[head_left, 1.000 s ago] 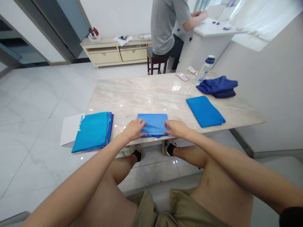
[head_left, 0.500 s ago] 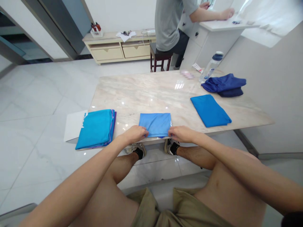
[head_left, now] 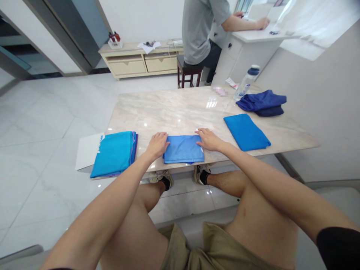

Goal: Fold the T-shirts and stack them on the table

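A light-blue folded cloth [head_left: 183, 150] lies flat near the front edge of the table, a bit of darker blue peeking out beneath it. At its left side rests my left hand [head_left: 158, 144], the thumb on the cloth's edge and the fingers stretched forward. My right hand [head_left: 209, 140] is at the upper right corner, fingers extended past the cloth and thumb touching its edge. Both hands are open. To the left sits a stack of folded cloths, turquoise on top [head_left: 114, 153]; a folded blue cloth [head_left: 247, 132] lies to the right.
Crumpled navy cloth [head_left: 261, 102] and a clear water bottle [head_left: 247, 81] stand at the marble table's [head_left: 168, 108] back right. A white box [head_left: 87, 150] is by the left stack. Beyond, a person in grey [head_left: 197, 33] sits on a dark stool [head_left: 189, 70] at a white counter.
Both hands have moved from the near corners of the light-blue cloth up to its sides and far edge, and their fingers have opened from a pinch. The cloth lies in place.
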The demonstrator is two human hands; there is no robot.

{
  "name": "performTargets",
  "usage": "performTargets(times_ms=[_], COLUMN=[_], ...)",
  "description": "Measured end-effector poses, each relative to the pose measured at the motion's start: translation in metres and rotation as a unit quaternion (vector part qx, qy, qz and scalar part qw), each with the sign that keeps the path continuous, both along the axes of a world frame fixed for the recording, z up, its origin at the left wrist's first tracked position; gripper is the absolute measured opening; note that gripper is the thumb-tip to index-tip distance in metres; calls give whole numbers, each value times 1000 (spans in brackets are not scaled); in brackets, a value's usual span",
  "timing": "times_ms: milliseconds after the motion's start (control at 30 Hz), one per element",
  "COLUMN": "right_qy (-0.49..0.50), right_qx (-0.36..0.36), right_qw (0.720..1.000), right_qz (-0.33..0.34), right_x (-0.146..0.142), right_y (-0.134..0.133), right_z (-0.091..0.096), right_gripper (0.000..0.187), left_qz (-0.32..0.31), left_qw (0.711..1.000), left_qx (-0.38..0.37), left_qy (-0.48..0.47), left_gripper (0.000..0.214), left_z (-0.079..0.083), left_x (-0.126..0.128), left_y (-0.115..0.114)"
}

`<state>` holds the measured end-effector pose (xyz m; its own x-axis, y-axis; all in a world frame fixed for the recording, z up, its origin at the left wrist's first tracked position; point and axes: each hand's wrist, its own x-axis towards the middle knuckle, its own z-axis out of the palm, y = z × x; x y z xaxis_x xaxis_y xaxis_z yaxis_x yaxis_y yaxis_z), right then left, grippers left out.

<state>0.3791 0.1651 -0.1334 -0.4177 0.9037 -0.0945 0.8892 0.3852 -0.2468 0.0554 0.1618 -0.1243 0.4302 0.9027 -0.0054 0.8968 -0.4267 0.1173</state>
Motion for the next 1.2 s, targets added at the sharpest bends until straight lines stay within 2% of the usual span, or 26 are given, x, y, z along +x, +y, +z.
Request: performTargets(times_ms=[67, 167, 233, 400, 500, 600, 700, 800, 967, 1067, 1200], right_qy=[-13, -11, -16, -55, -65, -41, -14, 0, 50, 129, 200], right_qx=[-4, -22, -41, -130, -155, -131, -107, -104, -147, -174, -208], right_qw=[998, 995, 993, 990, 984, 989, 986, 976, 966, 947, 927], right_qz=[54, 100, 105, -22, -52, -63, -130, -193, -209, -236, -238], right_x=[-6, -19, -24, -12, 0, 4, 0, -9, -25, -32, -35], right_y=[-2, -14, -22, -27, -19, -10, 0, 9, 21, 23, 16], right_z=[-9, -24, -32, -37, -28, -20, -16, -16, -14, -13, -10], right_gripper=[75, 81, 85, 108, 116, 101, 84, 81, 76, 61, 33], left_qz=[-44, -133, -141, -82, -63, -72, -85, -91, -86, -67, -34], left_qw=[999, 989, 984, 986, 982, 978, 978, 981, 985, 987, 990], left_qx=[10, -46, -88, -121, -145, -155, -142, -129, -124, -125, -130], left_qy=[13, 40, 59, 81, 100, 122, 127, 108, 88, 74, 52], left_gripper=[56, 67, 75, 87, 95, 111, 127, 134, 141, 141, 148], left_z=[-7, -18, -25, -29, -23, -19, -19, -21, -24, -25, -25], left_x=[13, 29, 34, 27, 16, 5, -4, -9, -19, -26, -27], left_y=[1, -2, -4, -5, -4, -8, -17, -25, -30, -28, -25])
